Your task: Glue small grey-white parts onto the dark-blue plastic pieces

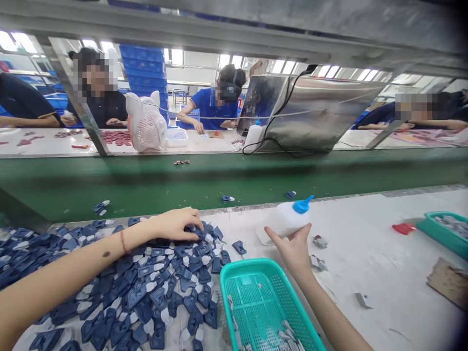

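Crowded left, open room right

Dark blue pieces [136,295] crowd the desk [358,224] almost to its far edge. The left hand [179,225] curls over their right side; whether it grips one is unclear. Right of them sits a teal basket [252,263]. Beyond it, the right hand [295,247] spreads against a tilted white bottle [285,217], hold uncertain. Desk room opens rightward.

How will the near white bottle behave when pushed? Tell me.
The bottle would likely roll, as its body looks rounded and leans well over. Its smooth surface may be slippery; its plastic-looking walls could give when squeezed.
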Available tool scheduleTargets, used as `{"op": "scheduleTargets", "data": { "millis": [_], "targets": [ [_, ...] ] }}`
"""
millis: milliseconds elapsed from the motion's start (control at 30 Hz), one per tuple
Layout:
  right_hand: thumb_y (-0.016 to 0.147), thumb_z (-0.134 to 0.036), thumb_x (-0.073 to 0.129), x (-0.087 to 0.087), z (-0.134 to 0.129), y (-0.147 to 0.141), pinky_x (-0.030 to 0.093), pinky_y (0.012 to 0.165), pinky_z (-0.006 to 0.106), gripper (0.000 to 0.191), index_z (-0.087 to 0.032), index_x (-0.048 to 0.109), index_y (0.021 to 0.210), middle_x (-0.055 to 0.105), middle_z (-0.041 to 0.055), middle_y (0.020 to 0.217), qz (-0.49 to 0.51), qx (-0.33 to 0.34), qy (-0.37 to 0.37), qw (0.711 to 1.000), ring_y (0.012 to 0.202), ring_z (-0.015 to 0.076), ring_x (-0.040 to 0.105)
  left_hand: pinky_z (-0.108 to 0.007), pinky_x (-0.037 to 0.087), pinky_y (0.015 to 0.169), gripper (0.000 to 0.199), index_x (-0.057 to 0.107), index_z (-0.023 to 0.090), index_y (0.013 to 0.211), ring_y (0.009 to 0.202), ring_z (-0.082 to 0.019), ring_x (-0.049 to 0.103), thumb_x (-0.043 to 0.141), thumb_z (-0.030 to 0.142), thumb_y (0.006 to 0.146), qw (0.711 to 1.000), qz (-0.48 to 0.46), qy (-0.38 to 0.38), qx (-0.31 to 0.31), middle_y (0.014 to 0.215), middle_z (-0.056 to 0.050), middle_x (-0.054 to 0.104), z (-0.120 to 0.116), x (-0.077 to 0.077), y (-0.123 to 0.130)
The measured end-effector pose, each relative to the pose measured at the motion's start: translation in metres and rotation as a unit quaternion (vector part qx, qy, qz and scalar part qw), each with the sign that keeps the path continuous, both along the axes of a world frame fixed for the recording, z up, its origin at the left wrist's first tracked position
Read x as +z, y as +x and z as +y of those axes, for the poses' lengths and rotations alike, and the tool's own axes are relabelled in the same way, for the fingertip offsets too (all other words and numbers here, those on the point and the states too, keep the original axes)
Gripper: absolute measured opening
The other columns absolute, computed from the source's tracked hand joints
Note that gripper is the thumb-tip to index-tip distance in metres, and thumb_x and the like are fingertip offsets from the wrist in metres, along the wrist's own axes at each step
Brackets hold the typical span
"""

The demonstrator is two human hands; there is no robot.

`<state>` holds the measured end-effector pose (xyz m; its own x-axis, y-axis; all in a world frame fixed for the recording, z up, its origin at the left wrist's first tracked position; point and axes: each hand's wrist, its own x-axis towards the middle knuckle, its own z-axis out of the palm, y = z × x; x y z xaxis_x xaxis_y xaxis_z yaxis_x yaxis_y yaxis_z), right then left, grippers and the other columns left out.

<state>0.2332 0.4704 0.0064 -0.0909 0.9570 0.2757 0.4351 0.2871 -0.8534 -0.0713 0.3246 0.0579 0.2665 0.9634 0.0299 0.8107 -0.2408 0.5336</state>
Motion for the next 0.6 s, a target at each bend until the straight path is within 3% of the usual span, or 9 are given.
{"op": "scheduleTargets", "data": {
  "millis": [100, 200, 300, 367, 467, 600],
  "targets": [
    [0.06, -0.053, 0.076, -0.003, -0.001, 0.0, 0.043, 0.094, 0.047, 0.085, -0.019, 0.031, 0.124, 0.054, 0.0207, 0.124, 0.006, 0.007, -0.015, 1.0, 0.115, 0.0337, 0.055, -0.027, 0.044, 0.091, 0.024, 0.074, 0.021, 0.083, 0.101, -0.022, 0.06, 0.062, 0.042, 0.082, 1.0, -0.001, 0.028, -0.012, 0.104, -0.006, 0.067, 0.032, -0.002, 0.019],
    [0.06, -0.052, 0.076, -0.005, -0.002, -0.002, 0.044, 0.094, 0.046, 0.089, -0.018, 0.03, 0.128, 0.054, 0.0205, 0.126, 0.009, -0.003, -0.025, 1.0, 0.115, 0.0336, 0.056, -0.031, 0.044, 0.093, 0.038, 0.069, 0.013, 0.101, 0.101, -0.021, 0.059, 0.043, 0.038, 0.093, 0.996, 0.003, 0.068, 0.051, 0.108, -0.008, 0.063, 0.069, -0.005, 0.025],
    [0.059, -0.052, 0.078, -0.007, -0.004, -0.004, 0.046, 0.091, 0.046, 0.094, -0.018, 0.029, 0.131, 0.053, 0.0211, 0.129, 0.01, -0.021, -0.036, 0.999, 0.112, 0.0339, 0.057, -0.036, 0.048, 0.092, 0.043, 0.059, 0.008, 0.118, 0.1, -0.02, 0.061, 0.044, 0.04, 0.094, 0.992, 0.009, 0.079, 0.095, 0.117, -0.008, 0.058, 0.1, -0.01, 0.032],
    [0.058, -0.051, 0.078, -0.007, -0.005, -0.004, 0.046, 0.091, 0.046, 0.092, -0.018, 0.03, 0.129, 0.053, 0.0213, 0.129, 0.015, -0.02, -0.035, 0.999, 0.112, 0.0339, 0.057, -0.037, 0.051, 0.088, 0.04, 0.06, 0.009, 0.115, 0.096, -0.02, 0.063, 0.049, 0.041, 0.094, 0.992, 0.009, 0.072, 0.103, 0.116, -0.007, 0.059, 0.11, -0.013, 0.036],
    [0.059, -0.049, 0.078, -0.006, -0.004, -0.004, 0.046, 0.092, 0.047, 0.085, -0.018, 0.033, 0.125, 0.054, 0.0203, 0.127, 0.032, -0.004, -0.014, 0.999, 0.111, 0.0332, 0.057, -0.037, 0.052, 0.084, 0.028, 0.064, 0.012, 0.105, 0.091, -0.02, 0.063, 0.054, 0.034, 0.092, 0.993, -0.003, 0.063, 0.097, 0.107, -0.007, 0.064, 0.106, -0.012, 0.034],
    [0.058, -0.046, 0.078, 0.012, -0.007, -0.001, 0.045, 0.094, 0.047, 0.081, -0.017, 0.038, 0.123, 0.054, 0.0199, 0.126, 0.052, 0.014, 0.033, 0.998, 0.115, 0.0334, 0.056, -0.028, 0.051, 0.077, 0.021, 0.069, 0.016, 0.102, 0.082, -0.017, 0.064, 0.06, 0.025, 0.084, 0.997, -0.033, 0.034, 0.056, 0.1, -0.006, 0.07, 0.055, -0.003, 0.012]
  ]
}}
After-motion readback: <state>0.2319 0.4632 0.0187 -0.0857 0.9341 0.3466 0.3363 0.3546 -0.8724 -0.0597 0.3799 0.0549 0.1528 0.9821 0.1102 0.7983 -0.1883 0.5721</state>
